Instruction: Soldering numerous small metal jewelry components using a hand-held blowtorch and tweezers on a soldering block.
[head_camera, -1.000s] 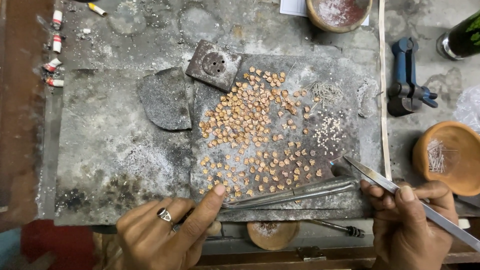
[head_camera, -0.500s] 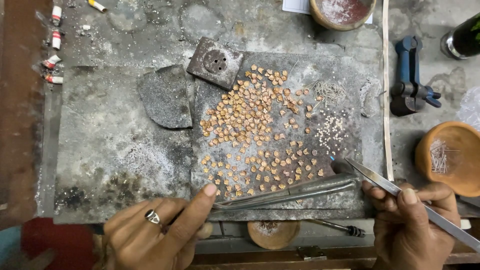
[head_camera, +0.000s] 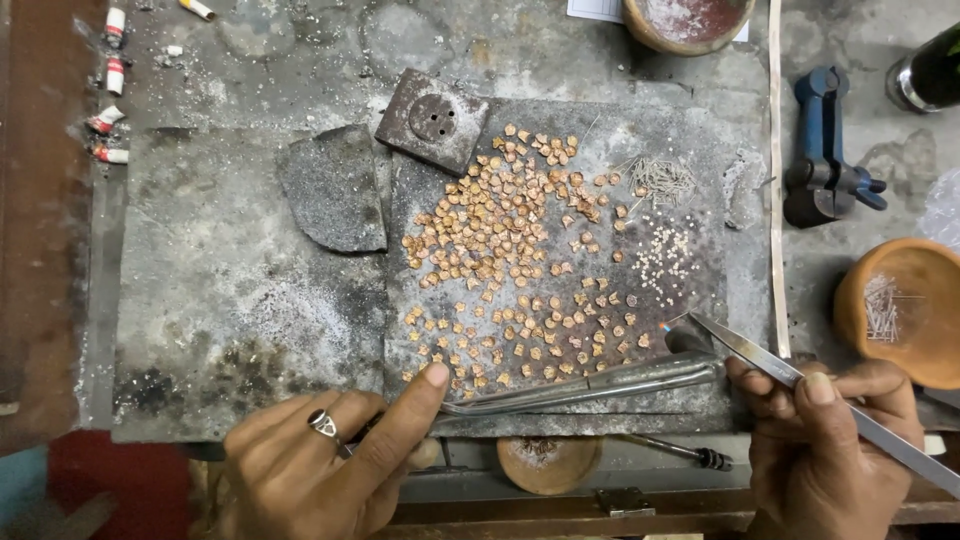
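Observation:
Several small copper-coloured pieces (head_camera: 510, 260) lie scattered over a dark grey slab (head_camera: 720, 395). My left hand (head_camera: 320, 465), a ring on one finger, reaches from the bottom edge with its forefinger tip on the slab's near edge beside the lowest pieces. A long metal rod (head_camera: 590, 385) lies along that edge, starting near that fingertip. At the lower right, my right hand (head_camera: 825, 440) grips steel tweezers (head_camera: 760, 355). Their tips point left over the slab's right part, close to the rod's far end.
A small heap of thin wire bits (head_camera: 660, 180) and a patch of tiny pale grains (head_camera: 665, 255) lie on the slab's right. A square perforated block (head_camera: 432, 120), a curved slate shard (head_camera: 335, 190), a blue tool (head_camera: 825, 150), clay bowls (head_camera: 900, 310) surround it.
My left hand has slid slightly right along the near edge, its forefinger still on the slab. The right hand and tweezers have barely moved.

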